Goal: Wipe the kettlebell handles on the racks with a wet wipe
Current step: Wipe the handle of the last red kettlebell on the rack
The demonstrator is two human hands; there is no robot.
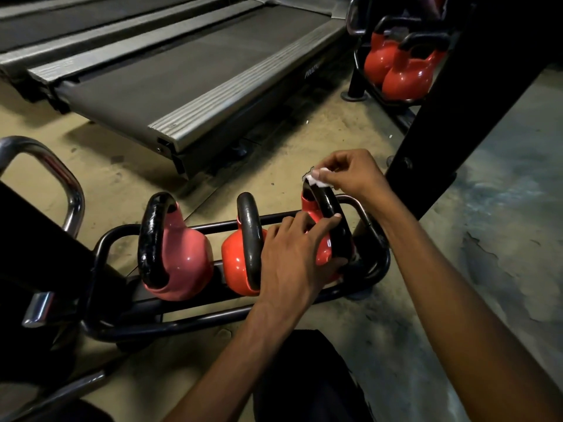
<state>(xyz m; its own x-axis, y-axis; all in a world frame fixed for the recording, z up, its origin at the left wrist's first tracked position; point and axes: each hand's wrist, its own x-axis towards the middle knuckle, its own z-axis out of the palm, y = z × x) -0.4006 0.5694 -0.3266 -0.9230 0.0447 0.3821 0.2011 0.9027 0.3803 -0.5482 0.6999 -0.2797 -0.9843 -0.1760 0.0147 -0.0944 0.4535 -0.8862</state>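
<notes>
Right hand [353, 175]: fingertips are curled and pinch a small bunched white wet wipe [318, 178], which is pressed against the top of the black handle [327, 208] of the right-hand red kettlebell [321, 254].

Left hand [292, 254]: fingers are extended and spread, laid across the same kettlebell. The index fingertip touches the handle partway down; the thumb rests against its lower end. The hand holds nothing.

Kettlebell positions on the low black tubular rack [379, 263], from left to right:
- pink kettlebell [185, 257], with a glossy black handle
- middle red kettlebell [236, 263], just beside the left hand
- right-hand red kettlebell, at the rack's right end, under both hands

All three sit between the rack's rails with their handles up.

A second rack [359, 56] stands well apart at the upper right, behind a black post [457, 86], and carries two more red kettlebells [405, 71] with black handles. A treadmill deck [182, 71] lies on the floor beyond the near rack. A chrome bar [58, 169] curves at the left edge. The floor [502, 208] is worn concrete – tan near the rack, grey at the right.
</notes>
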